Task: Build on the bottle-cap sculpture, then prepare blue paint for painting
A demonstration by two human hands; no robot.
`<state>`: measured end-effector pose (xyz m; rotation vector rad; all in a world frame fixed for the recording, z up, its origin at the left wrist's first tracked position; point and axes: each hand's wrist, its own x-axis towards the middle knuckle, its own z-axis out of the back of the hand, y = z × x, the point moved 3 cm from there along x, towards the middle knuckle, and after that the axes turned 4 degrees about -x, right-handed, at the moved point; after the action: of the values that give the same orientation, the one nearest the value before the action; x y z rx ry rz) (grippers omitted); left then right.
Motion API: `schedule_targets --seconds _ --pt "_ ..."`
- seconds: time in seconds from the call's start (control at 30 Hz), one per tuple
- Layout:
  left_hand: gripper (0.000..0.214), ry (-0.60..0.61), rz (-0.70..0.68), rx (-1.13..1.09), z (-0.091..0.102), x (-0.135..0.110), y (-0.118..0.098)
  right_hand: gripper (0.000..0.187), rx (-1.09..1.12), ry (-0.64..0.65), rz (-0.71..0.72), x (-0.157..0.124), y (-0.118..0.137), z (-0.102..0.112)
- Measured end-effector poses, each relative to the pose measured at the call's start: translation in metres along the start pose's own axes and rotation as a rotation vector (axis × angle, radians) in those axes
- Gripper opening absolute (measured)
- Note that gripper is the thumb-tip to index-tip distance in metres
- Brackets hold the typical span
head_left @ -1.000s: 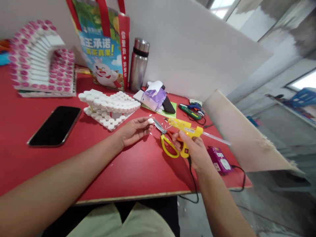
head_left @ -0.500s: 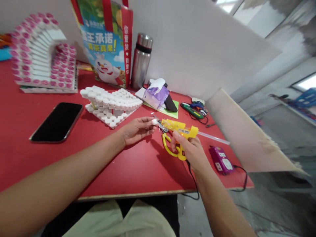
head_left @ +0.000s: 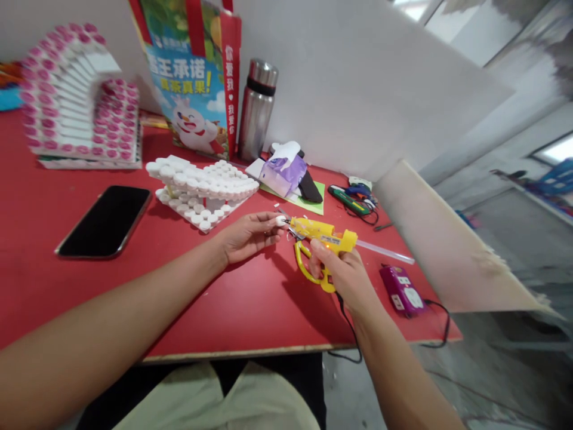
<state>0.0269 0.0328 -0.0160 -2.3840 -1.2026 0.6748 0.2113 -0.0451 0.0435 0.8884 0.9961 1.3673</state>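
Note:
My left hand [head_left: 253, 236] pinches a small white round piece [head_left: 281, 221] between thumb and fingertips. My right hand [head_left: 338, 269] is wrapped round the handle of a yellow glue gun [head_left: 316, 230], and a clear glue stick [head_left: 387, 252] juts from its back. The gun's nozzle is at the white piece; whether it touches cannot be made out. Yellow-handled scissors [head_left: 304, 266] lie on the table beneath the gun, partly hidden by it. Left of my hands sits a white structure [head_left: 203, 191] built from small round pieces like the held one.
A black phone [head_left: 105, 221] lies on the red table [head_left: 215, 316]. Behind stand a pink-and-white model [head_left: 67, 101], a printed bag [head_left: 192, 89] and a steel flask [head_left: 258, 107]. A purple tissue pack [head_left: 284, 173], a green-handled tool [head_left: 349, 201] and a purple power socket [head_left: 403, 291] are rightward.
The glue gun has shifted slightly left, bringing its nozzle closer to the white piece. My left hand has hardly moved.

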Motion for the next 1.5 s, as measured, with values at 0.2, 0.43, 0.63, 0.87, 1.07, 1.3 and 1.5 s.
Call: schedule_targets --seconds 0.2,0.43,0.63,0.87,1.07,1.3,1.5 --pt "0.02 -0.003 -0.003 0.0 -0.001 -0.001 0.0 0.057 -0.001 -0.041 -0.036 -0.001 -0.003 0.001" --pt "0.022 -0.013 0.002 -0.009 -0.001 0.0 0.0 0.056 0.016 -0.035 -0.029 -0.005 -0.007 0.003" --pt "0.021 -0.027 0.008 -0.003 -0.001 -0.001 -0.001 0.057 0.011 -0.006 0.017 -0.005 -0.003 0.0" --pt "0.02 -0.004 0.006 -0.01 -0.003 -0.001 -0.001 0.055 0.019 -0.029 -0.008 -0.003 -0.006 0.002" --pt "0.018 0.01 -0.002 0.001 -0.002 -0.001 -0.001 0.055 0.048 -0.062 -0.04 -0.004 -0.006 0.004" --pt "0.012 0.009 -0.004 0.037 -0.001 -0.001 -0.001 0.04 0.312 -0.04 -0.079 0.001 -0.011 0.012" --pt "0.02 0.014 -0.051 0.117 -0.002 -0.001 -0.001 0.043 0.09 -0.316 -0.019 0.024 -0.038 0.063"
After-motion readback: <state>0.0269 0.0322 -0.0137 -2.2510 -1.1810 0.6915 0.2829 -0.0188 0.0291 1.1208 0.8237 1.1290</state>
